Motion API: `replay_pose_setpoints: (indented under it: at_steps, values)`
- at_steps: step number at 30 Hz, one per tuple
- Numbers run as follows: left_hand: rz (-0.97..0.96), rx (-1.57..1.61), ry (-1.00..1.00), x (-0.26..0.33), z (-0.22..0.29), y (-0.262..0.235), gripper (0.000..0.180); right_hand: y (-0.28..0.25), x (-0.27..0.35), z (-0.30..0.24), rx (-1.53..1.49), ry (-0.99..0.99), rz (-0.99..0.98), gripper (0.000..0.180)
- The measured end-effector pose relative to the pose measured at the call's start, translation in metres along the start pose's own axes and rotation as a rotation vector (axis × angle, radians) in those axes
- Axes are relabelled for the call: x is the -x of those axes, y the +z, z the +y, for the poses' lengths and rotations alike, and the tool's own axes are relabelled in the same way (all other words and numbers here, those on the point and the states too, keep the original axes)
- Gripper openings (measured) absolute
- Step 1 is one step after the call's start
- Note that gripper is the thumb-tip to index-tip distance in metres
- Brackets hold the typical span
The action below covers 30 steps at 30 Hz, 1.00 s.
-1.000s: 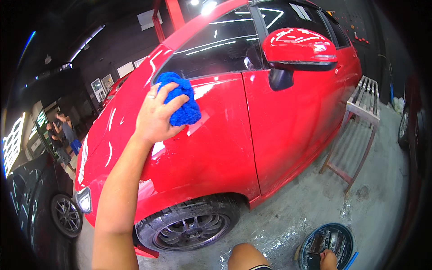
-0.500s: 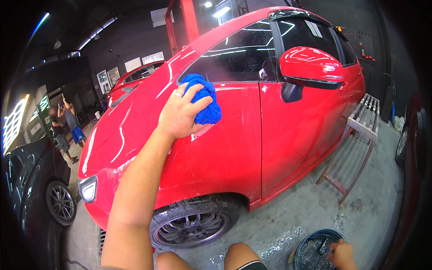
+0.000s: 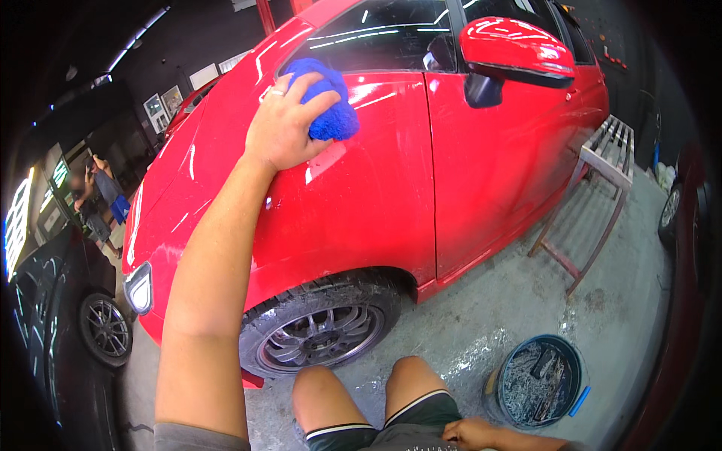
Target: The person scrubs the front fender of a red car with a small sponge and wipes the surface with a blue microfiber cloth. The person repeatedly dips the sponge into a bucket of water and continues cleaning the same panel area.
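Observation:
My left hand (image 3: 282, 128) is closed round a bunched blue microfibre cloth (image 3: 336, 113), which it presses on the front fender of a red car (image 3: 361, 195), just below the front corner of the side window. The paint there is wet and glossy. Low in the view, my right hand (image 3: 468, 434) rests against my shirt hem and shorts, its fingers curled; whether anything is in them is hidden. Right of that hand, a dark bucket (image 3: 577, 361) on the floor holds bubbly water with a dark object in it. Its wire handle has a blue grip (image 3: 580, 401).
The car's front wheel (image 3: 323, 338) is close before my knees. A side mirror (image 3: 515, 52) juts out at upper right. Beyond the bucket stands a slatted metal bench (image 3: 605, 161). A dark car (image 3: 64, 323) is at left, with two people (image 3: 98, 195) behind it. The concrete floor (image 3: 481, 323) is wet.
My right hand has moved left from over the bucket to my lap. The left hand and cloth stay on about the same spot of the fender. The view has tilted down.

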<state>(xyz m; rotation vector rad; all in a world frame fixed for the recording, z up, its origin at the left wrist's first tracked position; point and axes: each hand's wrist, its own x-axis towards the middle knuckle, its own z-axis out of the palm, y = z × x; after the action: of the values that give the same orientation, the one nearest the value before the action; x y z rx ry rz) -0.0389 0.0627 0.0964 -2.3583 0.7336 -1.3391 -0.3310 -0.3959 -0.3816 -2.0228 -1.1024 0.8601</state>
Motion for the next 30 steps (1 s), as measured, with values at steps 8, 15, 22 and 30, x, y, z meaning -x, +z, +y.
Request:
replay_pose_setpoints:
  at_steps: [8, 15, 22, 30]
  values:
    - [0.089, -0.058, 0.023, 0.0, -0.002, 0.001, 0.069, -0.024, -0.022, -0.008, -0.028, 0.187, -0.373, 0.049]
    - [0.064, -0.037, 0.019, -0.002, -0.002, 0.0, 0.069, -0.018, -0.028, -0.018, 0.174, 0.141, -0.301, 0.037]
    - [0.02, -0.014, -0.007, -0.002, -0.002, 0.004, 0.07, 0.005, -0.021, -0.005, 0.435, -0.003, 0.105, 0.031]
    - [0.04, -0.088, 0.0, -0.001, -0.002, 0.005, 0.072, 0.007, -0.003, -0.007, 0.105, -0.003, 0.007, 0.031]
